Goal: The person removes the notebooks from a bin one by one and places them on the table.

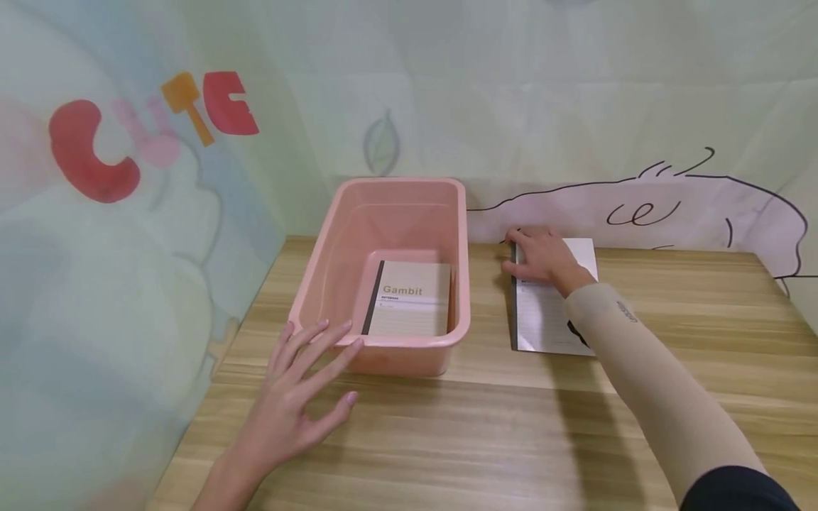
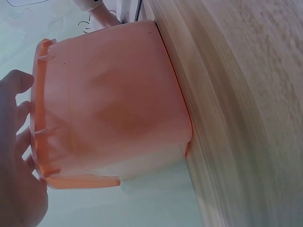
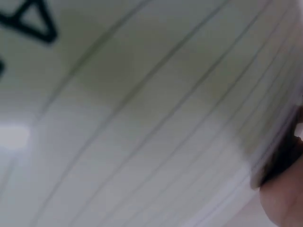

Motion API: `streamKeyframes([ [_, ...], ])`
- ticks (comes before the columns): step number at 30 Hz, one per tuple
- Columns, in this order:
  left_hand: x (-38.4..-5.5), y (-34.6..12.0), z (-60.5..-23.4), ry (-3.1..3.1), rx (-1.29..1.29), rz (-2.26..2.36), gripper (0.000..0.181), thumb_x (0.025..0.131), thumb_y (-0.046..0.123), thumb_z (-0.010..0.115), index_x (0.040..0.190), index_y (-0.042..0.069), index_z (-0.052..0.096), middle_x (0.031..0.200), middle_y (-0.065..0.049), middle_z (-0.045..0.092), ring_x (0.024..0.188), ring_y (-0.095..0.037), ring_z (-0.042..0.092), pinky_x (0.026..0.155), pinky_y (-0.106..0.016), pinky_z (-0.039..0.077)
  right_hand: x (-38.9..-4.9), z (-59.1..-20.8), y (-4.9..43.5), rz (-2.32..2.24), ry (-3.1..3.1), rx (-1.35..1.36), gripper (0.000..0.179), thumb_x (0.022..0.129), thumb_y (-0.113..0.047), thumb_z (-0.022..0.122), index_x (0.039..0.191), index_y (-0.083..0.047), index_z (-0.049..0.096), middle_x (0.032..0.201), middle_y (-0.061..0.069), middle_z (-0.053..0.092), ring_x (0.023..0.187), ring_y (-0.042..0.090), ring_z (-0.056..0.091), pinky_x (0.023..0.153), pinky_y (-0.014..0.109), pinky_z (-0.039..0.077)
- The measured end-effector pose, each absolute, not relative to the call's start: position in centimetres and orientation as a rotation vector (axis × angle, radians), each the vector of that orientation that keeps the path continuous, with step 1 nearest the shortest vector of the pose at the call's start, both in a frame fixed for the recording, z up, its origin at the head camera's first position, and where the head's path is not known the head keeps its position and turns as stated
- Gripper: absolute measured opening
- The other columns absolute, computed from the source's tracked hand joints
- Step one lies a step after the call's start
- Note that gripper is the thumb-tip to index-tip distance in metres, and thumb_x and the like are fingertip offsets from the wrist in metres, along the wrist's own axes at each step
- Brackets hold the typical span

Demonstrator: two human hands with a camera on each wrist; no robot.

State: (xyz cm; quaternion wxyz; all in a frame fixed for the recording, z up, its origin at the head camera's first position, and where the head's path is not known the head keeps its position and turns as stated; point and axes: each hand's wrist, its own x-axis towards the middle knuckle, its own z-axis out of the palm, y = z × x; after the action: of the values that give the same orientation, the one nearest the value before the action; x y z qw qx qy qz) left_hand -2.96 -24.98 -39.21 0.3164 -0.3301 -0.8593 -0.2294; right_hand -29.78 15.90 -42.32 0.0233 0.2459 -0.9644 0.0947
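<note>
A pink plastic basin [image 1: 465, 284] stands on the table, and inside it lies a white notebook [image 1: 415, 319] marked "Gambit", with a dark spine. My left hand [image 1: 297, 401] is at the basin's near left corner, fingers spread and fairly straight along the rim; the left wrist view shows the fingers [image 2: 23, 113] beside that rim. To the basin's right is a second white, lined notebook [image 1: 543, 319] with a dark spine on its left. Reaching across its top, my right hand [image 1: 542, 257] grips the spine edge. In the right wrist view the ruled cover [image 3: 142, 118] fills most of the picture, a fingertip [image 3: 284, 189] against the dark spine.
The wooden table [image 1: 447, 440] meets a printed cloth backdrop [image 1: 543, 106] at the back and left. The basin's far end stands close to that backdrop. My right forearm, in a beige sleeve [image 1: 658, 376], crosses over the table's right part.
</note>
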Motion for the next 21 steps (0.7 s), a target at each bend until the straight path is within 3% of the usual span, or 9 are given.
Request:
streamKeyframes([
  [9, -2.9, -24.9, -39.4, -2.253, -0.863, -0.605, 0.051, 0.107, 0.05, 0.056, 0.144, 0.015, 0.068, 0.153, -0.01, 0.06, 0.141, -0.038, 0.049, 0.128, -0.067, 0.014, -29.9, -43.6, 16.0, 0.341, -2.969, 0.694, 0.059, 0.094, -0.048, 0.057, 0.142, -0.014, 0.054, 0.148, 0.023, 0.052, 0.142, 0.047, 0.042, 0.114, 0.066, 0.029],
  [16, -2.9, -24.9, -39.4, -2.25, -0.862, -0.607, 0.051, 0.107, 0.049, 0.056, 0.143, 0.015, 0.068, 0.153, -0.01, 0.06, 0.142, -0.037, 0.048, 0.128, -0.066, 0.013, -29.5, -44.1, 16.1, 0.466, -3.09, 0.7, 0.086, 0.097, -0.058, 0.058, 0.166, -0.017, 0.028, 0.163, 0.027, 0.027, 0.153, 0.048, 0.023, 0.121, 0.072, 0.02],
  [21, -3.0, -24.9, -39.3, -2.24, -0.864, -0.609, 0.051, 0.107, 0.049, 0.056, 0.142, 0.015, 0.069, 0.152, -0.011, 0.06, 0.143, -0.035, 0.048, 0.127, -0.068, 0.015, -27.6, -43.6, 16.0, 0.423, -3.131, 0.756, 0.088, 0.097, -0.058, 0.062, 0.165, -0.01, 0.031, 0.163, 0.029, 0.031, 0.152, 0.051, 0.027, 0.121, 0.073, 0.022],
])
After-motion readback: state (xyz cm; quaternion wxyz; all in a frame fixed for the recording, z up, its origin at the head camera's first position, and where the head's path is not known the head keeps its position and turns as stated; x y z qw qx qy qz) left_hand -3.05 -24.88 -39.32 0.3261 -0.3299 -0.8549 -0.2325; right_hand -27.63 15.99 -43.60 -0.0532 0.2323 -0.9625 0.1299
